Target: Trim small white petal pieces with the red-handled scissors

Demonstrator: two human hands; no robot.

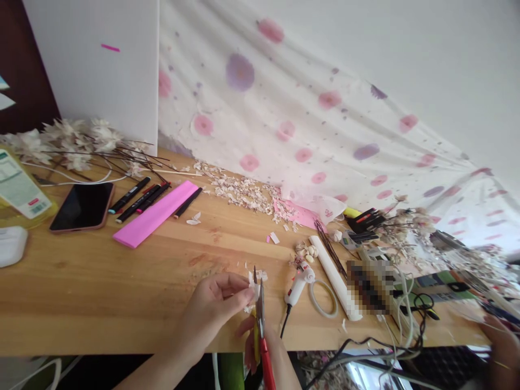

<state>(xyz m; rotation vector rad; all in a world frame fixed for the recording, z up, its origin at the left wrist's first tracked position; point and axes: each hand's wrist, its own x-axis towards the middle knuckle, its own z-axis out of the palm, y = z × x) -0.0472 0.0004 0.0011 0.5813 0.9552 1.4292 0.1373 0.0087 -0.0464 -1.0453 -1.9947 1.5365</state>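
Observation:
My left hand (213,309) pinches a small white flake, perhaps a piece of shell (255,285), between thumb and fingers above the wooden table's front edge. My right hand (254,346) is shut on the red handles of a pair of scissors (260,309). The scissors' metal blades point up and touch or nearly touch the flake. A yellow strip (256,338) shows beside the scissors, partly hidden by my right hand. Loose white flakes (260,275) lie on the table just beyond the blades.
A heap of shell fragments (239,192) lies on the wooden table (81,281). A white glue gun (298,284) and small shells (305,252) are right of my hands. Pink paper (154,211), markers (140,200), a phone (83,206) and dried flowers (77,143) lie left. Another hand (504,352) blurs at the right edge.

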